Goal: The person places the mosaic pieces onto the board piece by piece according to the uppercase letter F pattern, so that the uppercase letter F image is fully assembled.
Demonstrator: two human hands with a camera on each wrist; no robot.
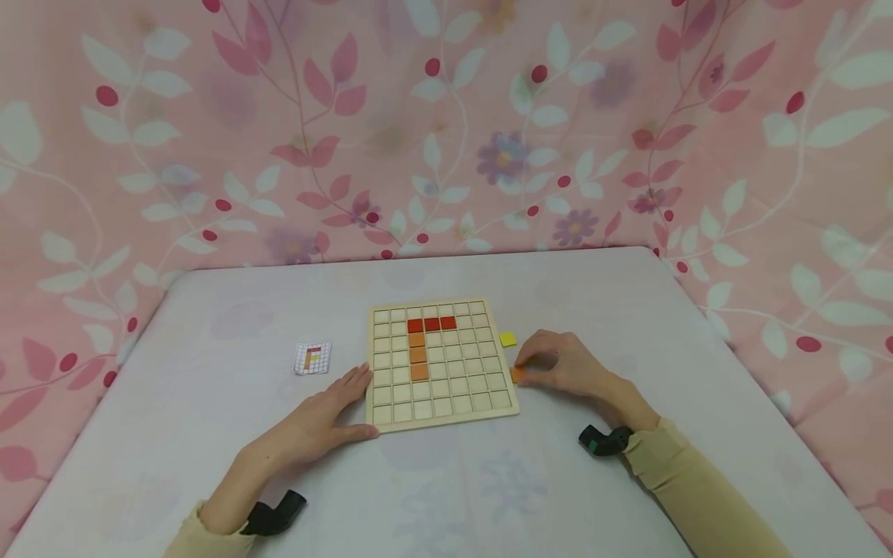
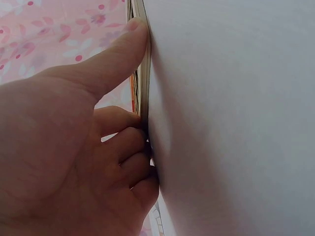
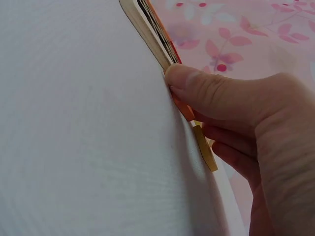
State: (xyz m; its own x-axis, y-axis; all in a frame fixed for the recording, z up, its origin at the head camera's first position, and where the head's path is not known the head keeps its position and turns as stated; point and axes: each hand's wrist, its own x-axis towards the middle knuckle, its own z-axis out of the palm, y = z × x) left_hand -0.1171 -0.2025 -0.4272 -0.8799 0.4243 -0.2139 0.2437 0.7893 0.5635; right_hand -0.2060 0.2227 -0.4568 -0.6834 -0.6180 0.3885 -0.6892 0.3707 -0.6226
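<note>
A wooden grid board (image 1: pixel 460 380) lies on the table, holding three red tiles (image 1: pixel 432 324) in a row and three orange tiles (image 1: pixel 418 355) in a column below the leftmost red one. My left hand (image 1: pixel 317 422) rests against the board's left side, thumb at the near corner and fingers along the edge. Beside the right edge, my right hand (image 1: pixel 568 363) pinches a loose orange tile (image 1: pixel 517 375) with thumb and fingers; the thumb covers part of this tile (image 3: pixel 183 107) in the right wrist view. A yellow tile (image 1: pixel 507 339) lies just beyond it.
Left of the board lies a small printed pattern card (image 1: pixel 312 358) showing a coloured grid. The white-covered table (image 1: pixel 460 496) ends at the back against a pink floral cloth (image 1: pixel 391 155). Each wrist carries a black camera.
</note>
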